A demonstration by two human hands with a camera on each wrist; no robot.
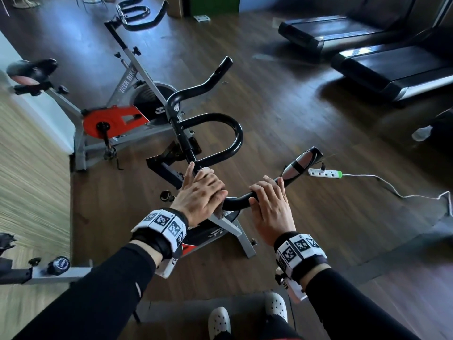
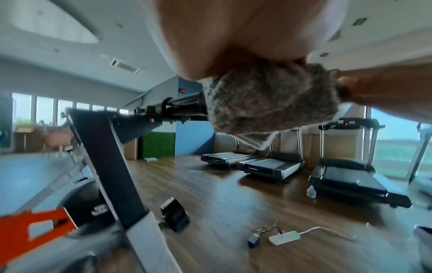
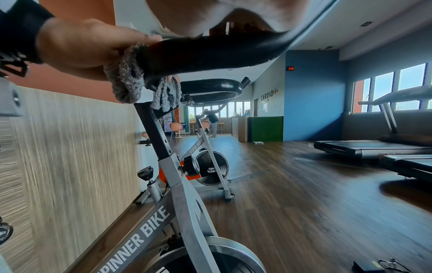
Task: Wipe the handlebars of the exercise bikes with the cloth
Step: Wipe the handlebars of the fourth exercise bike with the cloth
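The nearest exercise bike's black handlebar (image 1: 235, 133) curves across the middle of the head view. My left hand (image 1: 202, 190) is wrapped over the bar's near bend, holding a grey fluffy cloth (image 2: 271, 97) around it; the cloth (image 3: 127, 81) also hangs under the bar in the right wrist view. My right hand (image 1: 268, 200) grips the bare bar (image 3: 210, 53) just to the right, fingers curled over it. The bar's right end (image 1: 302, 160) has a shiny grip patch.
A second spin bike (image 1: 115, 116) stands behind at the left, a third bike's handlebar (image 1: 139, 15) beyond it. Treadmills (image 1: 382, 62) line the right. A white power strip (image 1: 324, 173) with its cable lies on the wooden floor. My white shoes (image 1: 245, 312) are below.
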